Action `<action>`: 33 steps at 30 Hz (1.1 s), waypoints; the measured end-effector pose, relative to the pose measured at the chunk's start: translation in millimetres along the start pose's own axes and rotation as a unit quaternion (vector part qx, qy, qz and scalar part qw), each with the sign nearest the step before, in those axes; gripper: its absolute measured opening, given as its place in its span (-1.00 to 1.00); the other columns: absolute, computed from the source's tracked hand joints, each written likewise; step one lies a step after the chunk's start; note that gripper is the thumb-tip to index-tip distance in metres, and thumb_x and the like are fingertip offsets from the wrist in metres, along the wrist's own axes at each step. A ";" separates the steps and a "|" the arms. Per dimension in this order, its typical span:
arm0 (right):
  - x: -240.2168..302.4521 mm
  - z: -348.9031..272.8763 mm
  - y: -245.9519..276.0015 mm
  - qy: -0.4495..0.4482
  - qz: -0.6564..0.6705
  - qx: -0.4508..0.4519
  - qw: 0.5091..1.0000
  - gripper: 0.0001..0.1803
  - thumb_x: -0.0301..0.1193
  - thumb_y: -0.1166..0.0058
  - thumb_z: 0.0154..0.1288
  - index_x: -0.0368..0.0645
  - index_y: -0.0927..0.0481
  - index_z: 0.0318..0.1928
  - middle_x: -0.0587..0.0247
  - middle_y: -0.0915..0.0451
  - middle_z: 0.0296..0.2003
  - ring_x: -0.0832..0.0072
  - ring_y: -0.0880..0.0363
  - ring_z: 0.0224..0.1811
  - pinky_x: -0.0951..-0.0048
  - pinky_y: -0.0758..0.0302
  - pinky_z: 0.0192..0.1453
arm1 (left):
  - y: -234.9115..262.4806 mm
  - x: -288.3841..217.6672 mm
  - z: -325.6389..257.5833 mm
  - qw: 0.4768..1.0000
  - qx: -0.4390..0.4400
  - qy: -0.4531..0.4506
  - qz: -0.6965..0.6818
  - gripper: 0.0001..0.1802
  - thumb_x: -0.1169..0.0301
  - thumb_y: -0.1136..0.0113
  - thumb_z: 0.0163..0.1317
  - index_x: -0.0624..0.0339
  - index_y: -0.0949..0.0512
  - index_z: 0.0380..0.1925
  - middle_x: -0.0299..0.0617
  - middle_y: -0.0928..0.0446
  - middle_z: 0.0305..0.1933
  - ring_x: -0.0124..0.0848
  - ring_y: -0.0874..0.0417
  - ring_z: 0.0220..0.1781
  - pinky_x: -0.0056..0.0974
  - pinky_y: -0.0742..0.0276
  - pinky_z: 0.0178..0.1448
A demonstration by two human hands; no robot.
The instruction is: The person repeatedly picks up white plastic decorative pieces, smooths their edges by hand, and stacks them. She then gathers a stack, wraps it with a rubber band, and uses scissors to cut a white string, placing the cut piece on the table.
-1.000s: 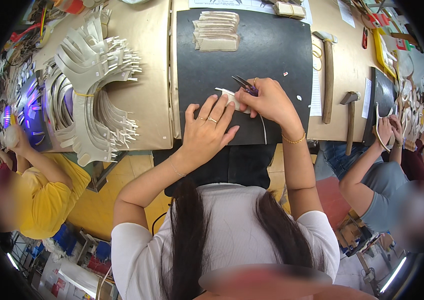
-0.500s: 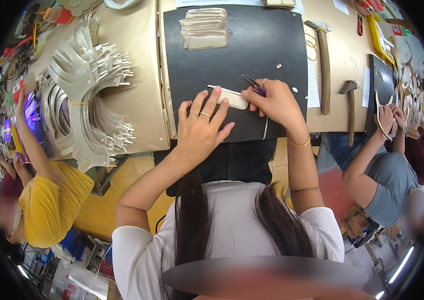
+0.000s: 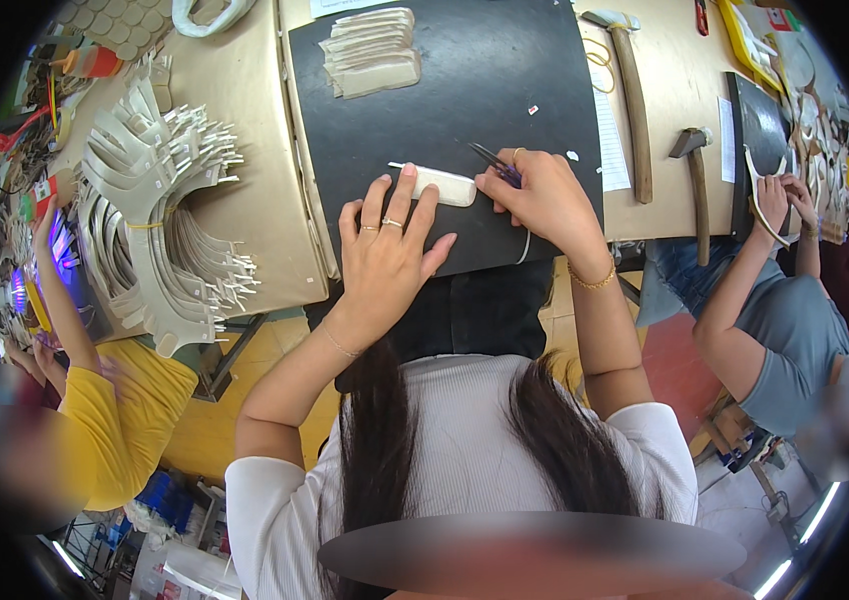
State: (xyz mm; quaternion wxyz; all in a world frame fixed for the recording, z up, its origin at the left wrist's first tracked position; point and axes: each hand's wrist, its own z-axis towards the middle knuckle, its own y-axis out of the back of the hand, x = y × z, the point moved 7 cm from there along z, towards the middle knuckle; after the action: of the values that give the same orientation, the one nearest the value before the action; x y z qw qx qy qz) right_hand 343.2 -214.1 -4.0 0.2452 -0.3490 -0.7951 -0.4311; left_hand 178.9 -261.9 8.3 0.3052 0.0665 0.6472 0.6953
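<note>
A small cream padded strip (image 3: 448, 188) with a rounded end lies on the black mat (image 3: 345, 140). My left hand (image 3: 391, 238) rests with fingers spread, its fingertips pressing on the strip's left part. A thin white edge sticks out by those fingertips. Dark tweezers (image 3: 493, 160) sit in my right hand (image 3: 548, 200), points to the upper left, above the strip's right end. My right thumb and index finger are close to that end; whether they touch it I cannot tell. A stack of similar cream strips (image 3: 372, 55) lies farther back on the mat.
Bundled curved beige pieces (image 3: 155, 230) with white tips cover the left table. Right of the mat lie a long-handled hammer (image 3: 633, 110), a smaller hammer (image 3: 695, 180) and yellow rubber bands (image 3: 600, 60). People work at the left, in a yellow shirt (image 3: 135, 410), and at the right.
The whole view has shifted, so the mat and tables appear farther left. My left hand still presses on the strip, and the tweezers stay in my right hand by its right end.
</note>
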 end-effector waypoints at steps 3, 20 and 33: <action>0.0 0.1 -0.6 0.018 -0.007 -0.011 1.000 -0.73 -0.32 -0.09 0.17 -0.34 -0.62 -0.41 0.08 -0.58 -0.67 0.29 -0.61 -0.63 0.37 -0.52 -0.44 | 0.0 -2.3 1.7 1.000 0.008 0.001 0.015 -0.32 0.09 -0.35 0.03 0.05 -0.44 0.17 -0.12 -0.33 0.29 -0.13 -0.32 0.22 -0.05 -0.19 0.17; 14.2 -11.5 -2.3 0.200 -0.128 -0.136 0.962 -0.83 -0.36 -0.16 0.20 -0.23 -0.60 -0.33 0.12 -0.61 -0.44 0.14 -0.61 -0.38 0.26 -0.52 -0.32 | 1.9 -17.2 28.3 0.997 0.038 -0.063 0.025 -0.62 0.40 -0.18 0.14 0.01 -0.54 0.01 -0.29 -0.38 -0.33 -0.35 -0.44 -0.24 -0.12 -0.20 -0.02; -5.6 -55.8 -9.3 0.223 -0.060 -0.214 0.949 -0.68 -0.61 -0.21 0.06 -0.12 -0.63 -0.12 0.21 -0.48 -0.40 0.27 -0.57 -0.44 0.34 -0.53 -0.35 | -2.0 -18.8 31.3 0.994 0.048 -0.087 -0.037 -0.61 0.52 -0.12 0.14 0.17 -0.51 0.02 -0.22 -0.38 -0.35 -0.31 -0.49 -0.26 -0.19 -0.30 0.00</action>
State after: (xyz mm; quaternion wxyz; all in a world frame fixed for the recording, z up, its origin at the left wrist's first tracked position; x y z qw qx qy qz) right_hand 344.6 -267.4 15.8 0.3097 -0.2393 -0.6289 -0.6718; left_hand 210.0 -244.6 17.0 0.3823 0.1176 0.6525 0.6436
